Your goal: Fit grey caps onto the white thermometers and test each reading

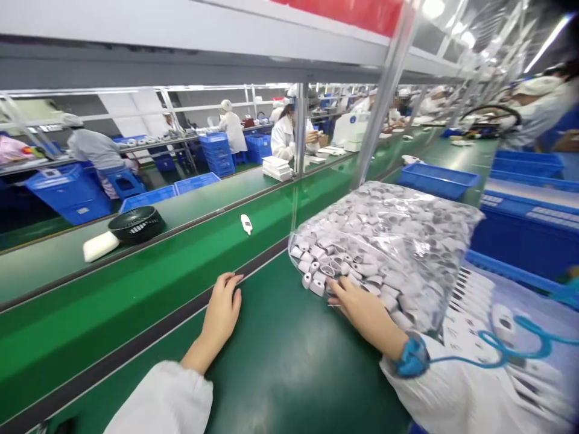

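Note:
My left hand [222, 307] rests at the edge of the green worktop [280, 343], beside the conveyor belt. Its fingers are loosely curved and apart, with nothing in them. To the right, my right hand [362, 310] reaches to the near left corner of a large clear plastic bag [384, 235] full of small white hollow plastic caps. The fingertips touch the caps [318, 284] at the bag's edge; the fingers look stretched out, and no cap shows gripped between them. Around my right wrist is a blue strap [411, 357] with a coiled cord.
A white handheld device [246, 224] lies on the green belt [181, 259]. Beyond stand a black fan [137, 224] and a white block [100, 246]. White housings [473, 295] lie at right near blue bins [520, 235]. A metal post [384, 90] rises behind the bag; co-workers sit further off.

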Action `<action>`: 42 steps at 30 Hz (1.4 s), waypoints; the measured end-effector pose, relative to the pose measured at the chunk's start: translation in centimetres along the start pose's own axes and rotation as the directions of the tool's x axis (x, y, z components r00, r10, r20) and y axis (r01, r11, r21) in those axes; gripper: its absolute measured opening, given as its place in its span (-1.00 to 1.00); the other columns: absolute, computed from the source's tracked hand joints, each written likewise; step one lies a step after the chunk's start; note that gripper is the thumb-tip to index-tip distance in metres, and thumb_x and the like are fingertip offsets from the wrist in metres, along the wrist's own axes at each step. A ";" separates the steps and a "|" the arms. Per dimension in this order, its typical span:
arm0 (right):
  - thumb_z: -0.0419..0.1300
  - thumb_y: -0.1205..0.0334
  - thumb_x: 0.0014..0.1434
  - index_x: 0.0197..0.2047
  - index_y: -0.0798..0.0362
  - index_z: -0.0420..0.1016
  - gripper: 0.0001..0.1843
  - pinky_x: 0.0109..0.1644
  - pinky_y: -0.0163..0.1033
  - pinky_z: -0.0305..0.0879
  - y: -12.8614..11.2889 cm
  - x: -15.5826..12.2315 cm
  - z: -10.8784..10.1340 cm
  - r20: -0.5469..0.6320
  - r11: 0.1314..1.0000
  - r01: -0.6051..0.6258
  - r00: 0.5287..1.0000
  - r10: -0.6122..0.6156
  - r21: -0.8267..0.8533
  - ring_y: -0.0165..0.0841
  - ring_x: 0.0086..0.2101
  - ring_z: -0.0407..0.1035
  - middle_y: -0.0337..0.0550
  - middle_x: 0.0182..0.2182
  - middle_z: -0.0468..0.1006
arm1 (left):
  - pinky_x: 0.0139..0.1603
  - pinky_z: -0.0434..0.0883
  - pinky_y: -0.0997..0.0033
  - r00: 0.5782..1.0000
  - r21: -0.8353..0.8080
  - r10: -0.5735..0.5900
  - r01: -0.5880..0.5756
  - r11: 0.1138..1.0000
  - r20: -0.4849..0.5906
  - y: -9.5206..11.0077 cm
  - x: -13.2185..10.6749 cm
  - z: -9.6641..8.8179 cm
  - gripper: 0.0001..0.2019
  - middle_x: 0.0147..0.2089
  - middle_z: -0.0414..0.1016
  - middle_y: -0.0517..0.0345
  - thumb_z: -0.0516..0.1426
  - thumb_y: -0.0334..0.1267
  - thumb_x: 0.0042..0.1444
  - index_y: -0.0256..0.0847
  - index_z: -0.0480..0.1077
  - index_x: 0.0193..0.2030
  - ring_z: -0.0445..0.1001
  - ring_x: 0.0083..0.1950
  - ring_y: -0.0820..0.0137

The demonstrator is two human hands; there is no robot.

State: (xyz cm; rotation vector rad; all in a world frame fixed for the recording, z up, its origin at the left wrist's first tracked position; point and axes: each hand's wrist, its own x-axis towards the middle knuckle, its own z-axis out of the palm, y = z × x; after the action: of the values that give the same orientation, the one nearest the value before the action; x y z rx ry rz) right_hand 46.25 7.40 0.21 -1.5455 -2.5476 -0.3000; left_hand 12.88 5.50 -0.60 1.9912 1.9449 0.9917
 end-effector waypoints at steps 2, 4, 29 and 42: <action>0.09 0.37 0.38 0.06 0.10 0.51 -0.75 -0.52 -0.30 0.28 0.3 0.1 0.9 -0.054 0.999 0.002 0.999 -0.004 -0.034 -0.27 -0.37 0.56 -0.02 -0.23 0.60 | 0.24 0.43 -0.09 1.000 0.026 -0.011 0.011 1.000 -0.006 -0.3 3.6 1.3 -0.71 0.25 0.43 -0.07 0.17 -0.21 0.35 -0.23 0.43 0.16 0.44 0.25 0.12; 0.04 0.37 0.40 0.05 0.13 0.51 -0.73 -0.55 -0.30 0.32 0.4 0.2 1.4 -0.132 0.998 0.000 0.991 -0.009 -0.068 -0.28 -0.39 0.57 0.02 -0.20 0.62 | 0.25 0.42 -0.13 0.999 0.053 -0.047 0.048 0.997 -0.016 -0.5 7.3 2.7 -0.66 0.31 0.39 -0.08 0.20 -0.19 0.33 -0.22 0.43 0.19 0.41 0.28 0.09; -0.10 -0.04 0.47 0.04 0.04 0.45 -0.58 -0.51 -0.27 0.38 2.2 1.2 1.5 -0.402 0.949 0.016 0.908 0.118 0.315 -0.30 -0.44 0.54 -0.07 -0.24 0.54 | -0.13 0.56 0.23 0.920 -0.788 -0.391 0.255 0.560 0.020 3.2 5.9 -4.6 -0.70 -0.05 0.54 0.06 0.22 -0.19 0.31 -0.26 0.43 0.12 0.55 -0.15 0.34; 0.47 -0.25 -0.04 -0.11 -0.02 0.45 -0.39 -0.61 -0.40 -0.08 -7.4 5.7 -11.6 -0.017 -0.239 0.074 0.973 0.232 0.968 -0.52 -0.62 -0.04 -0.41 -0.58 0.19 | -0.39 0.43 0.58 0.948 -0.987 -0.305 -0.042 0.156 -0.089 13.9 -8.9 -16.3 -0.44 -0.41 0.48 0.26 0.28 0.04 0.23 -0.20 0.32 0.24 0.42 -0.45 0.53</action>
State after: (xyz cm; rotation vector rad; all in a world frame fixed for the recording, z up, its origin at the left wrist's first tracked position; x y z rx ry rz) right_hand 37.31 6.08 12.04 -0.7166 -1.3192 1.3309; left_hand 15.71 -9.70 16.67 0.8424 0.8601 1.8708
